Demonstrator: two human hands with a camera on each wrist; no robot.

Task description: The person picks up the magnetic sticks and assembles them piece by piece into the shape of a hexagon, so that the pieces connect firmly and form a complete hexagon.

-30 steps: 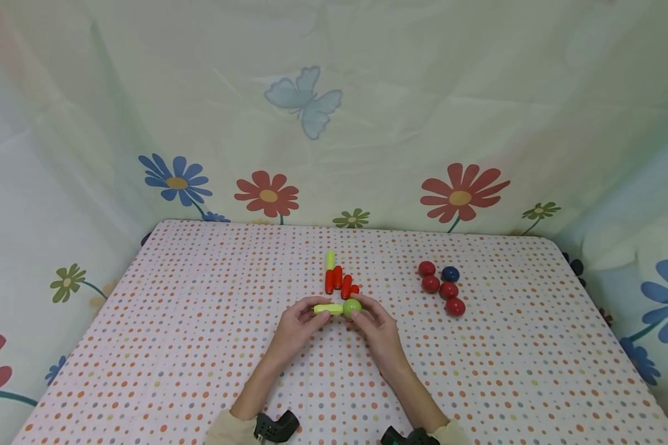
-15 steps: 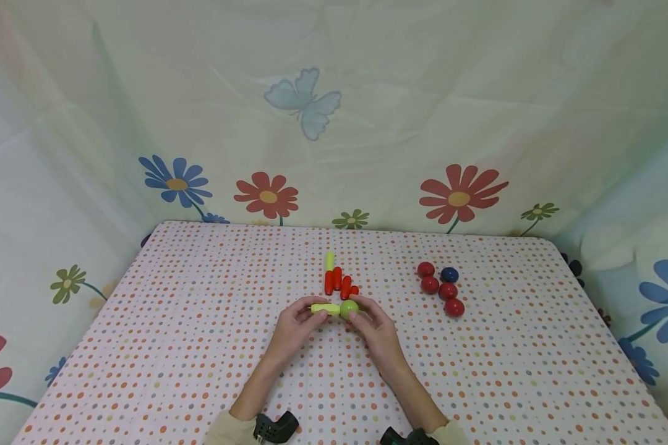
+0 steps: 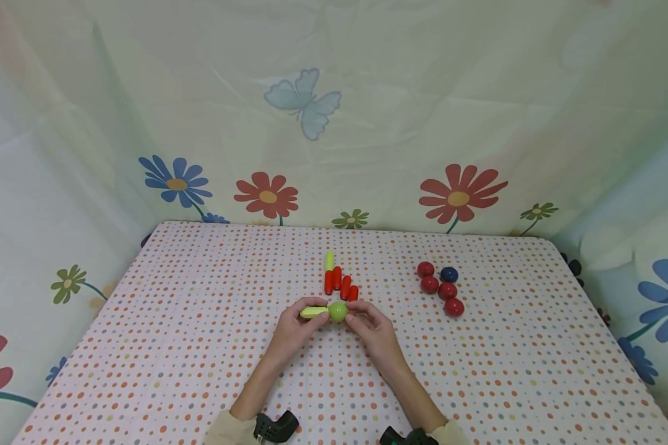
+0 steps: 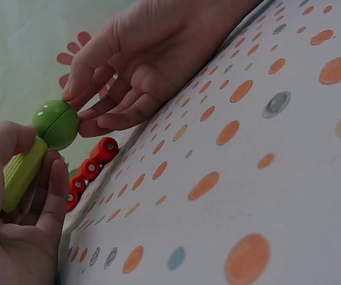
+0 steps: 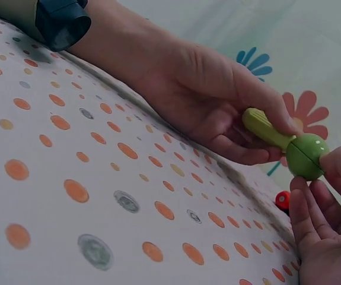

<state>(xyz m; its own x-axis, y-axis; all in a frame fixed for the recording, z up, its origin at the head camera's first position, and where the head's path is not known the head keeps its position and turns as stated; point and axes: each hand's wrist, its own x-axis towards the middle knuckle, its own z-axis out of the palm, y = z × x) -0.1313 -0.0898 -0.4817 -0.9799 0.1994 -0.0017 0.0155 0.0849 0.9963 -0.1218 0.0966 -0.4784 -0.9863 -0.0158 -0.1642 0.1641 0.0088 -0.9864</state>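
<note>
My left hand (image 3: 294, 327) pinches a ribbed yellow-green stick (image 3: 314, 312) between thumb and fingers, well above the dotted tabletop in the left wrist view. A shiny green ball (image 3: 338, 311) with a seam round it sits against the stick's right end. On the ball's right side, the thumb and fingertips of my right hand (image 3: 378, 334) pinch it, as the right wrist view shows with the ball (image 5: 307, 157) between them. Just beyond the hands lie several red sticks (image 3: 346, 287), their ends bearing pale round dots (image 4: 91, 167) in the left wrist view.
Another yellow-green stick (image 3: 329, 261) lies at the far end of the red ones. To the right, several red balls (image 3: 448, 290) and a blue ball (image 3: 449, 274) are grouped on the dotted tablecloth (image 3: 211, 278). A flowered cloth backdrop (image 3: 389, 136) rises behind the table.
The stick and green ball have shifted left, and my right fingertips have slid from over the ball to its right edge. More of the nearest red stick shows.
</note>
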